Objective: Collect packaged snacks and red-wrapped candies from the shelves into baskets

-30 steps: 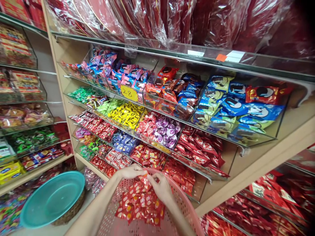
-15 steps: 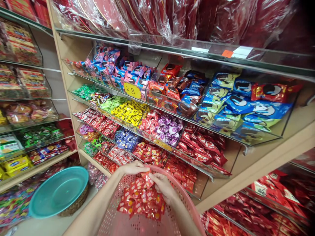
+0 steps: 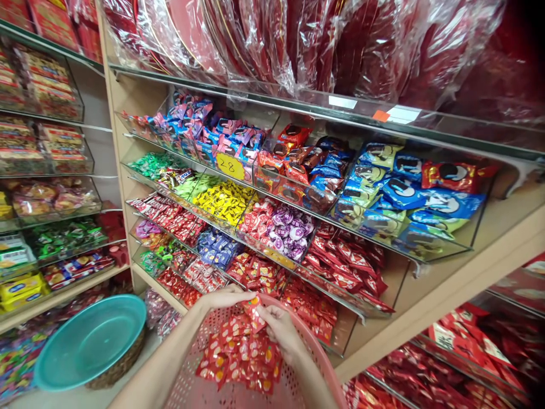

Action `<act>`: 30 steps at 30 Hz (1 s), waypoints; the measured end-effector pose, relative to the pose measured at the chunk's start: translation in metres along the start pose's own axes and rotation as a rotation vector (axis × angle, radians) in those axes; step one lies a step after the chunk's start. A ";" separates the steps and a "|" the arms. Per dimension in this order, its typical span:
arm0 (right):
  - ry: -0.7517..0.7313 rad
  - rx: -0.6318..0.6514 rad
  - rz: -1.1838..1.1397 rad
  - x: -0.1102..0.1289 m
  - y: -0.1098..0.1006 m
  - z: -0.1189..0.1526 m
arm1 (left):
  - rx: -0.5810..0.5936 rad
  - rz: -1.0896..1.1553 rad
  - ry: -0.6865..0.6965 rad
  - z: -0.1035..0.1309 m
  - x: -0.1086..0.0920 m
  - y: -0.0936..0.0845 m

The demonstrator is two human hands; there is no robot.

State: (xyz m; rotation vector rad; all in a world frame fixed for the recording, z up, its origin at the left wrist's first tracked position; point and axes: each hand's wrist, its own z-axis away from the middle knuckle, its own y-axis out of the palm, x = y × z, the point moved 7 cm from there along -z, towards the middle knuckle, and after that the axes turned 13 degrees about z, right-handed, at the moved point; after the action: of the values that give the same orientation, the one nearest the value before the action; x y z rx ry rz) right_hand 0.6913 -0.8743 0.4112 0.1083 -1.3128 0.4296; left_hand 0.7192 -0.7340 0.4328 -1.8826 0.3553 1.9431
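Over a pink perforated plastic basket (image 3: 315,346), my two hands meet at a small red candy packet (image 3: 254,313) with pale and orange spots. My right hand (image 3: 279,326) pinches it from the right side. My left hand (image 3: 230,296) comes in from the left, its fingertips closed at the packet's upper edge; its thumb is mostly hidden. Below them in the basket lies a pile of matching red candy packets (image 3: 240,358).
Tilted clear shelf bins ahead hold wrapped sweets, among them yellow candies (image 3: 223,203) and purple-white candies (image 3: 292,227). A yellow tag (image 3: 230,166) reads 28. A teal basin (image 3: 91,341) rests on a woven basket (image 3: 123,363) at lower left. Plastic-wrapped red items (image 3: 298,45) fill the top shelf.
The view has shifted slightly, so the shelves sit a little lower. Both hands stay together at the packet, which now shows more clearly between them.
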 end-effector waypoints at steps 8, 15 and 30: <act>-0.007 -0.009 -0.035 -0.002 -0.001 0.002 | 0.002 0.017 -0.002 -0.003 0.010 -0.001; 0.000 -0.026 -0.018 -0.006 -0.005 0.002 | 0.022 -0.002 0.033 -0.002 0.001 0.003; 0.001 -0.062 -0.045 -0.013 -0.005 0.009 | 0.041 0.002 0.043 0.004 -0.006 0.008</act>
State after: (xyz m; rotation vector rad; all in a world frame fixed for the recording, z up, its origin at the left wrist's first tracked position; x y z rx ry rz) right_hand 0.6825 -0.8847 0.4022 0.0854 -1.3189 0.3509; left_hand 0.7117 -0.7394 0.4383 -1.9010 0.4077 1.8843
